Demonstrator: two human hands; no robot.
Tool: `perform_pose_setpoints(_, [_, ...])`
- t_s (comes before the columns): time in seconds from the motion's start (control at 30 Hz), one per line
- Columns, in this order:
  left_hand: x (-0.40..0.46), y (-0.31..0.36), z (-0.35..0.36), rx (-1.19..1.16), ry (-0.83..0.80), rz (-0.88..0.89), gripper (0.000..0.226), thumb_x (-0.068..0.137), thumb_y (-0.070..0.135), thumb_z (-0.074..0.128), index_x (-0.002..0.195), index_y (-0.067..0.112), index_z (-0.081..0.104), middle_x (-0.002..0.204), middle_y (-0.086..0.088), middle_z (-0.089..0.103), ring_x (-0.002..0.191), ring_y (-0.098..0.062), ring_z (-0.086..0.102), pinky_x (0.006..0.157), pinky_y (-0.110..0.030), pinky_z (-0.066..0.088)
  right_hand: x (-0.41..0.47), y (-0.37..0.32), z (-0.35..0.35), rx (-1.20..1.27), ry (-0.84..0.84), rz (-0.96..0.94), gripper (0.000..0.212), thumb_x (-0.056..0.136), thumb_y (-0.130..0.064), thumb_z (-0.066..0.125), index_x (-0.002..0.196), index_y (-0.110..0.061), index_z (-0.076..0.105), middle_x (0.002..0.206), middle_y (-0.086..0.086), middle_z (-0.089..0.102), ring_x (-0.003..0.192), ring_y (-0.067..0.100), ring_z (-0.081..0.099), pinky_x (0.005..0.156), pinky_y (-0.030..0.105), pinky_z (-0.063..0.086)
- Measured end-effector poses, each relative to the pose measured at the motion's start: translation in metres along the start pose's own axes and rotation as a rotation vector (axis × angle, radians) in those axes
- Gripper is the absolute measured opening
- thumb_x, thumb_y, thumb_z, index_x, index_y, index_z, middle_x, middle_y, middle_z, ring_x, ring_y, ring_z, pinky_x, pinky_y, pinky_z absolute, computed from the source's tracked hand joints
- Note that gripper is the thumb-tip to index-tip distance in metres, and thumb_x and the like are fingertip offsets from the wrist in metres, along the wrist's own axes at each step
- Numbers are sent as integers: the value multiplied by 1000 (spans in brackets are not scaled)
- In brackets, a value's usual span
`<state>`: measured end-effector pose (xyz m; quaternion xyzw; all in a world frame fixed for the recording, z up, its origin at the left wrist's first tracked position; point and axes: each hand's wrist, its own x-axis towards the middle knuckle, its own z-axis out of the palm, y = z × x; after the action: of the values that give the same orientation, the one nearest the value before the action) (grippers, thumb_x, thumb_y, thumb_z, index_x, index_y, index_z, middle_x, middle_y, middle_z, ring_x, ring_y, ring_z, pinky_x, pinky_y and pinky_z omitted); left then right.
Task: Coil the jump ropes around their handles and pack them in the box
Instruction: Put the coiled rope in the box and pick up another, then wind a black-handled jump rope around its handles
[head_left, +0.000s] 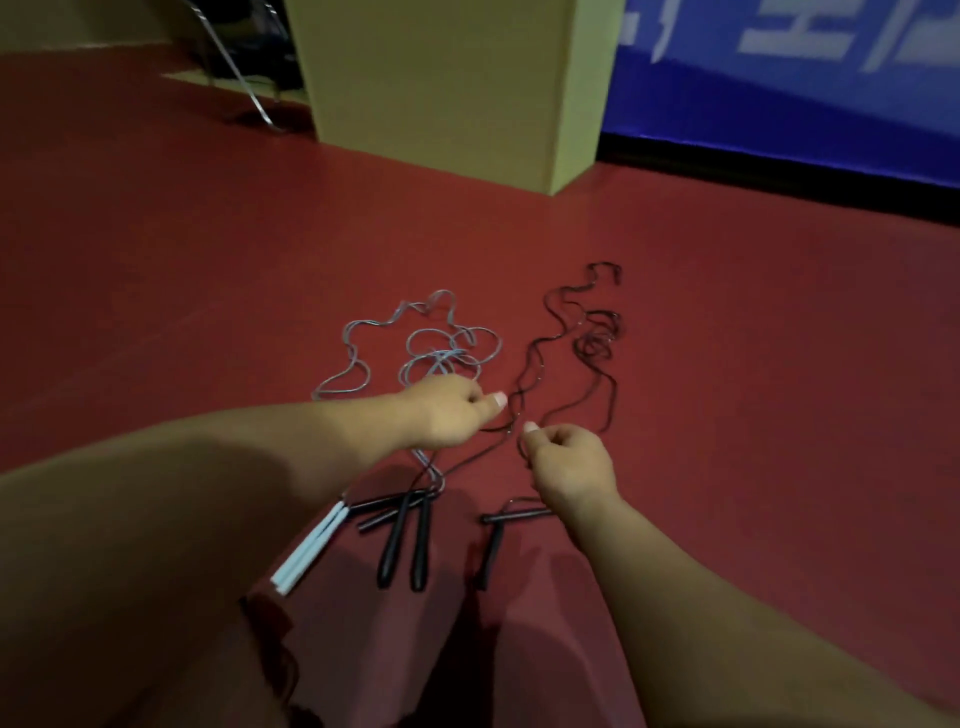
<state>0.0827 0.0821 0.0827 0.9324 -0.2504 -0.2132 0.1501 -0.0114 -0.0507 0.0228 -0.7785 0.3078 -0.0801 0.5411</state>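
Both hands are out over the red floor (182, 249), each pinching a strand of the black jump rope (587, 343) between thumb and curled fingers: the left hand (447, 413) beside the grey rope (441, 348), the right hand (569, 457) just past it. Nothing is coiled yet; this looks like sorting out the tangle. The black handles (402, 540) and white handles (311, 545) lie nearer the knees. Next, I'd guess, pull one cord free and wind it; the cardboard box (441, 88) stands well beyond
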Motion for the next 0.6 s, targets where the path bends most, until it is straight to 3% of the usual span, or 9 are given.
perform_pose_setpoints(0.1, [18, -7, 29, 191, -111, 10, 46, 95, 61, 40, 101, 22, 63, 102, -1, 64, 104, -25, 60, 91, -35, 49, 4, 38, -17, -41, 14, 127, 35, 92, -39, 56, 75, -9, 63, 76, 6, 67, 79, 27, 60, 72, 31, 45])
perform_pose_setpoints(0.17, [24, -16, 48, 200, -129, -12, 40, 94, 59, 44, 97, 24, 62, 101, 1, 65, 102, -24, 61, 91, -35, 49, 6, 70, -17, -60, 6, 207, 33, 92, -40, 57, 79, -11, 66, 84, 8, 69, 86, 28, 62, 78, 32, 48])
perform_pose_setpoints(0.27, [39, -26, 96, 35, -118, -112, 29, 93, 52, 51, 94, 24, 60, 104, 0, 67, 103, -23, 61, 92, -32, 48, 5, 123, -6, -83, -15, 358, 35, 90, -43, 60, 86, -9, 70, 91, 10, 71, 92, 29, 64, 79, 29, 47])
perform_pose_setpoints(0.33, [48, -30, 142, -162, -97, -223, 27, 92, 48, 58, 101, 23, 62, 110, -3, 68, 107, -24, 61, 95, -31, 47, 0, 154, 3, -105, -25, 421, 37, 90, -43, 60, 81, -8, 69, 84, 9, 69, 90, 29, 64, 75, 26, 42])
perform_pose_setpoints(0.4, [56, -34, 185, -273, -99, -312, 39, 89, 45, 63, 118, 19, 59, 121, -7, 64, 115, -25, 59, 99, -30, 45, 0, 175, 10, -104, -34, 464, 40, 90, -43, 60, 74, -7, 64, 77, 8, 66, 84, 29, 62, 73, 28, 43])
perform_pose_setpoints(0.5, [61, -40, 225, -348, -50, -394, 72, 86, 44, 68, 144, 13, 40, 144, -11, 45, 133, -26, 44, 111, -31, 35, 9, 192, 20, -98, -30, 519, 42, 91, -41, 59, 68, -7, 60, 70, 7, 61, 76, 27, 56, 73, 30, 45])
perform_pose_setpoints(0.6, [74, -43, 246, -420, 26, -451, 83, 84, 45, 71, 150, 14, 31, 150, -9, 36, 138, -25, 39, 113, -32, 30, 21, 198, 28, -67, -7, 536, 40, 91, -42, 59, 66, -10, 60, 71, 9, 65, 73, 31, 62, 62, 31, 50])
